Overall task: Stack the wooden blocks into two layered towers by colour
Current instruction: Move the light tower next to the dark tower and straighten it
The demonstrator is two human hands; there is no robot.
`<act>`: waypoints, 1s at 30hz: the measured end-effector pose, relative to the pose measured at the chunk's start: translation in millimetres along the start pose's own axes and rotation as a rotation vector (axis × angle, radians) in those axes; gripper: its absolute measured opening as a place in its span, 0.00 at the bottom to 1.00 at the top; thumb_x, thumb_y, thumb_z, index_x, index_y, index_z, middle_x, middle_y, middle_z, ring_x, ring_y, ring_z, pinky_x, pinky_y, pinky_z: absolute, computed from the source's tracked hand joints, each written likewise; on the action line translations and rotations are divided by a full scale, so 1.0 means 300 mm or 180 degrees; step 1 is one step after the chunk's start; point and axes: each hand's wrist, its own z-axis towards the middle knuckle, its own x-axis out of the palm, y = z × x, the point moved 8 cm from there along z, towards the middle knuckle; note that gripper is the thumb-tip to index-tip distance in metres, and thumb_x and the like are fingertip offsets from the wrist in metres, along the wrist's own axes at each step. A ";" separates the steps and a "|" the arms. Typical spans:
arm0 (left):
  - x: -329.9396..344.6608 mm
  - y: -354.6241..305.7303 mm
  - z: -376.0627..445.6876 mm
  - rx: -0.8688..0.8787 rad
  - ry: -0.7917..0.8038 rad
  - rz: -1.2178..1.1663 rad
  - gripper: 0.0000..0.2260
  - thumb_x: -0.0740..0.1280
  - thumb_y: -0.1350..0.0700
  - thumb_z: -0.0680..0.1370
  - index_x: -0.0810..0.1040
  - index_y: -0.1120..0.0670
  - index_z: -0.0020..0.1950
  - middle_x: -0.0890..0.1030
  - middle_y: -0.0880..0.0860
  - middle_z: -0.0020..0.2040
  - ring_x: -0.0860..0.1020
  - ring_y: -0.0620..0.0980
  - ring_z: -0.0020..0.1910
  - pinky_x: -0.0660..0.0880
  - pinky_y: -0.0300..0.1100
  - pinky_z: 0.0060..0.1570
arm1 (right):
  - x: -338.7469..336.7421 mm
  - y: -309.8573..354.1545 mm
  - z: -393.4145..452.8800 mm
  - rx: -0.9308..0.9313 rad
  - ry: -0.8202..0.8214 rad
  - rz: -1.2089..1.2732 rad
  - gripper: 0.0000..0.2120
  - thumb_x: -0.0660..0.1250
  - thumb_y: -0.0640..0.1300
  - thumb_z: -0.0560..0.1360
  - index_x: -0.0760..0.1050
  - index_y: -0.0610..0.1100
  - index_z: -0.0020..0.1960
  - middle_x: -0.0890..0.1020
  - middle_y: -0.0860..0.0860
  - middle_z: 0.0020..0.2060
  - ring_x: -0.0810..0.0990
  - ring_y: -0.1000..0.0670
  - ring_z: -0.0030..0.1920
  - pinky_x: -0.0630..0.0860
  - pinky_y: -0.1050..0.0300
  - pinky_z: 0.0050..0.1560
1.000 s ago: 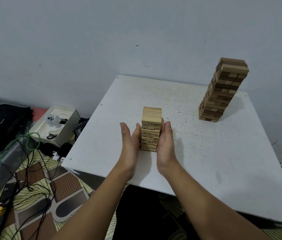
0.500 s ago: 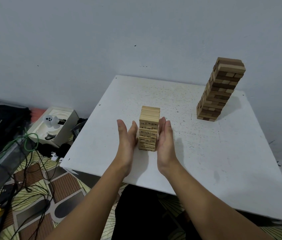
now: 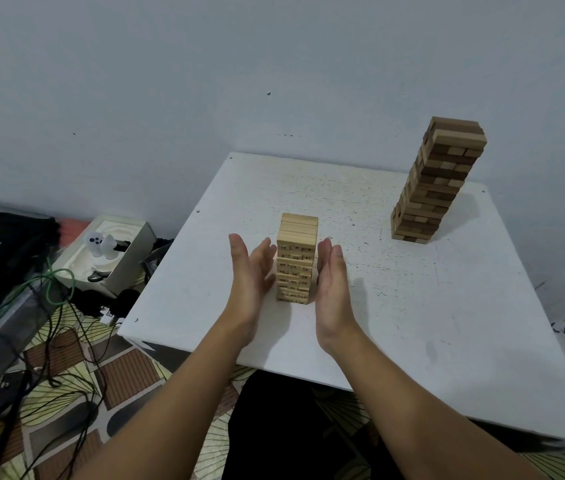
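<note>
Pale blue-grey wall (image 3: 170,81) backed a white square table (image 3: 447,323) whose top was flecked with small dark marks. Near the table's front edge stood a light wooden block tower (image 3: 297,258), upright, with black numbers printed on the block ends facing the camera. The left hand (image 3: 251,282) was held flat with straight fingers, palm turned toward the tower's left side; a narrow gap seemed to lie between the palm and the blocks, though whether the fingertips touched the wood could not be told. The right hand (image 3: 333,282) mirrored it on the tower's other side, fingers straight and close together, just beside the blocks or barely against them. Neither hand curled round anything; the tower stood between the two flat palms.

Well beyond the right hand, toward the far right corner of the table, rose a taller tower of mixed brown and tan blocks (image 3: 438,178), its layers crossed alternately. It appeared to lean in the wide-angle view.

Off to the left of the left hand, on the floor below the table, sat a white open box (image 3: 114,261) holding a small white figure with dark dots (image 3: 95,242). A black bag (image 3: 4,247) lay farther left, and green and black cables (image 3: 56,306) trailed over a patterned floor mat (image 3: 128,375).
</note>
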 end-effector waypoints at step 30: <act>-0.030 0.021 0.016 -0.0043 -0.0089 -0.0014 0.53 0.43 0.14 0.67 0.71 0.47 0.78 0.77 0.47 0.73 0.70 0.45 0.75 0.56 0.55 0.80 | 0.012 -0.038 0.031 -0.0063 -0.0110 0.0116 0.25 0.40 0.55 0.88 0.75 0.55 0.66 0.86 0.62 0.54 0.82 0.62 0.58 0.77 0.67 0.53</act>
